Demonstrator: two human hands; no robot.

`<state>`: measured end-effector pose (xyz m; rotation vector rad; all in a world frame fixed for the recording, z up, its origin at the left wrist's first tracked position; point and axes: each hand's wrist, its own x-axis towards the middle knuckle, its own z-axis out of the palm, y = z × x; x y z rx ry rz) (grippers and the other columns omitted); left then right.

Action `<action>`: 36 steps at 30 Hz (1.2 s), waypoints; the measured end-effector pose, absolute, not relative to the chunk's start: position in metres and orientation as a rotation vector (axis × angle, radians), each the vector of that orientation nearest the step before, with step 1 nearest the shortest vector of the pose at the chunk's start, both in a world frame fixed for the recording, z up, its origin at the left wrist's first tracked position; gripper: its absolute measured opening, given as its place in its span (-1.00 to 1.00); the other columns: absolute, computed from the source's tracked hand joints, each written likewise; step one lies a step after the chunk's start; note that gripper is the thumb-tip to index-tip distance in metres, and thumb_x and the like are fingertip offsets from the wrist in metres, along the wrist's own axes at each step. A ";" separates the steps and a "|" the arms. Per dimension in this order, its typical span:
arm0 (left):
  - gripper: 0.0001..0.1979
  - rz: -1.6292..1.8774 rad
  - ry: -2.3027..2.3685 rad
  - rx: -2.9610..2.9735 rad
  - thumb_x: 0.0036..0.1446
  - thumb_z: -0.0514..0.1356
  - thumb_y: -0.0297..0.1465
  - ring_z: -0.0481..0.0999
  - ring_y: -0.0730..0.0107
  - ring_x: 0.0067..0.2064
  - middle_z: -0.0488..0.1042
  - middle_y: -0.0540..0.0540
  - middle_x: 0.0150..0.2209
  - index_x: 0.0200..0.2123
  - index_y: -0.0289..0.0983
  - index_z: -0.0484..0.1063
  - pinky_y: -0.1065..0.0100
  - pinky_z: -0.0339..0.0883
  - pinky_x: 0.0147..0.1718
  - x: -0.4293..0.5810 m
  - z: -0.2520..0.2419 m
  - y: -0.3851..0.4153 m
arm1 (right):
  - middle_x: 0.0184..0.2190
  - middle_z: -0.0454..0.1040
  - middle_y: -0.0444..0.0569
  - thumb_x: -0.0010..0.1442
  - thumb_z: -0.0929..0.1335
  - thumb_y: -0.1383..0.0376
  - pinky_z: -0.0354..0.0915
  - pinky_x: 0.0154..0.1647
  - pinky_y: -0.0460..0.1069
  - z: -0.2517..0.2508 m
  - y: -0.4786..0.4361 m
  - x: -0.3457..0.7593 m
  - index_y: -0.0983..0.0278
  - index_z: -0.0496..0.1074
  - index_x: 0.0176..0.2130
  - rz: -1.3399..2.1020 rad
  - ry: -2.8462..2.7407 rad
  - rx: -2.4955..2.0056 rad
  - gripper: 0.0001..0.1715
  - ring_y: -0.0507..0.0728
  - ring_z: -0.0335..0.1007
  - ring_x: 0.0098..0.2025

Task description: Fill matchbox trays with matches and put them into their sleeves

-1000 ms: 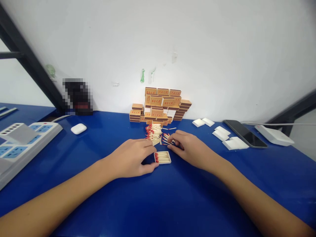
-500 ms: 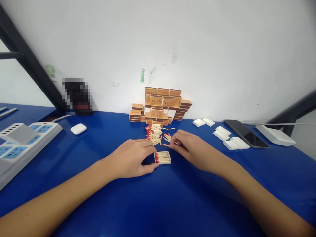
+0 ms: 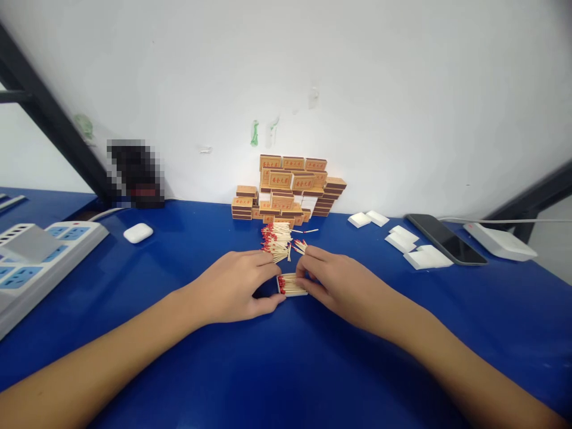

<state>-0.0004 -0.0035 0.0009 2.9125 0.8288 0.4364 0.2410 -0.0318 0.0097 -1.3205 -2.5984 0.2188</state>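
Note:
A small white matchbox tray (image 3: 294, 295) lies on the blue table with a row of red-tipped matches (image 3: 289, 285) in it. My left hand (image 3: 239, 286) grips the tray's left end between thumb and forefinger. Over its right end, the fingers of my right hand (image 3: 342, 283) are pinched together on a match, mostly hidden by the fingertips. Just behind the tray lies a heap of loose matches (image 3: 277, 239), heads mostly to the left. A few more matches (image 3: 300, 245) lie beside my right fingers.
Matchboxes (image 3: 280, 179) are stacked against the white wall. White trays (image 3: 426, 257), a phone (image 3: 445, 239) and a white box-shaped device (image 3: 500, 243) lie to the right. On the left are a white earphone case (image 3: 138, 233) and a power strip (image 3: 84, 237).
My right hand has moved left and slightly down, bringing the match from beside the heap to the tray's right end. My left hand stays at the tray.

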 end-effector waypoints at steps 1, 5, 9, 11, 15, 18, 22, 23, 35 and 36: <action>-0.72 0.436 0.830 2.910 0.33 0.21 -0.21 0.59 0.17 -0.22 0.55 -0.09 -0.25 -0.12 -0.30 0.58 0.17 0.47 -0.27 0.000 0.001 -0.003 | -0.23 0.44 -0.05 0.42 0.32 0.38 0.20 -0.36 -0.03 0.009 -0.032 0.241 0.27 0.41 -0.24 0.227 -2.583 -1.299 -0.88 0.06 0.37 -0.37; -0.73 0.448 0.822 2.895 0.33 0.22 -0.23 0.61 0.16 -0.16 0.57 -0.11 -0.21 -0.11 -0.30 0.58 0.17 0.49 -0.20 0.001 0.001 -0.004 | -0.20 0.44 -0.04 0.43 0.30 0.38 0.23 -0.36 -0.05 0.009 -0.033 0.239 0.26 0.45 -0.19 0.311 -2.555 -1.225 -0.87 0.05 0.38 -0.35; -0.73 0.447 0.822 2.898 0.32 0.23 -0.23 0.61 0.16 -0.17 0.57 -0.11 -0.21 -0.11 -0.30 0.58 0.17 0.49 -0.22 0.002 0.002 -0.004 | -0.20 0.44 -0.03 0.42 0.30 0.40 0.25 -0.33 -0.05 0.012 -0.030 0.242 0.24 0.48 -0.18 0.307 -2.536 -1.183 -0.84 0.06 0.39 -0.31; -0.73 0.448 0.831 2.902 0.32 0.23 -0.22 0.60 0.18 -0.20 0.56 -0.09 -0.23 -0.11 -0.29 0.58 0.18 0.48 -0.25 0.001 0.001 -0.004 | -0.23 0.44 -0.04 0.41 0.31 0.40 0.24 -0.33 -0.05 0.013 -0.026 0.247 0.23 0.49 -0.16 0.250 -2.476 -1.220 -0.84 0.06 0.37 -0.33; -0.73 0.450 0.834 2.909 0.33 0.23 -0.21 0.58 0.22 -0.22 0.56 -0.07 -0.25 -0.11 -0.27 0.58 0.23 0.43 -0.27 0.000 0.000 -0.003 | -0.27 0.45 -0.06 0.40 0.33 0.34 0.23 -0.31 -0.02 0.009 -0.014 0.260 0.22 0.50 -0.19 0.145 -2.359 -1.368 -0.87 0.07 0.36 -0.36; -0.73 0.442 0.836 2.916 0.32 0.23 -0.20 0.58 0.23 -0.23 0.56 -0.07 -0.26 -0.11 -0.27 0.58 0.25 0.41 -0.29 -0.001 0.000 -0.003 | -0.27 0.46 -0.07 0.38 0.35 0.31 0.23 -0.27 0.00 0.000 -0.006 0.265 0.22 0.49 -0.21 0.167 -2.322 -1.450 -0.91 0.08 0.37 -0.34; -0.73 0.448 0.832 2.920 0.32 0.24 -0.20 0.58 0.24 -0.23 0.56 -0.07 -0.25 -0.11 -0.27 0.58 0.26 0.40 -0.29 -0.001 0.000 -0.004 | -0.26 0.46 -0.07 0.37 0.37 0.29 0.20 -0.31 0.00 -0.009 -0.003 0.263 0.22 0.46 -0.21 0.206 -2.307 -1.507 -0.93 0.08 0.35 -0.35; -0.73 0.451 0.832 2.919 0.32 0.23 -0.20 0.58 0.24 -0.23 0.56 -0.07 -0.25 -0.11 -0.27 0.58 0.26 0.40 -0.29 -0.001 0.000 -0.004 | -0.27 0.46 -0.07 0.38 0.36 0.29 0.19 -0.32 0.00 -0.010 -0.003 0.262 0.22 0.46 -0.22 0.211 -2.308 -1.522 -0.91 0.08 0.34 -0.36; -0.72 0.462 0.829 2.924 0.32 0.23 -0.20 0.58 0.23 -0.23 0.57 -0.08 -0.25 -0.11 -0.28 0.58 0.25 0.41 -0.29 -0.001 -0.001 -0.002 | -0.26 0.47 -0.03 0.43 0.29 0.28 0.15 -0.36 0.00 0.003 -0.009 0.265 0.24 0.38 -0.29 0.216 -2.429 -1.629 -0.79 0.08 0.32 -0.39; -0.72 0.464 0.826 2.922 0.32 0.23 -0.20 0.58 0.23 -0.22 0.56 -0.08 -0.25 -0.11 -0.28 0.58 0.25 0.42 -0.29 -0.001 -0.001 -0.002 | -0.25 0.48 -0.03 0.44 0.29 0.28 0.17 -0.35 0.00 0.004 -0.010 0.266 0.24 0.38 -0.28 0.208 -2.432 -1.630 -0.80 0.09 0.34 -0.37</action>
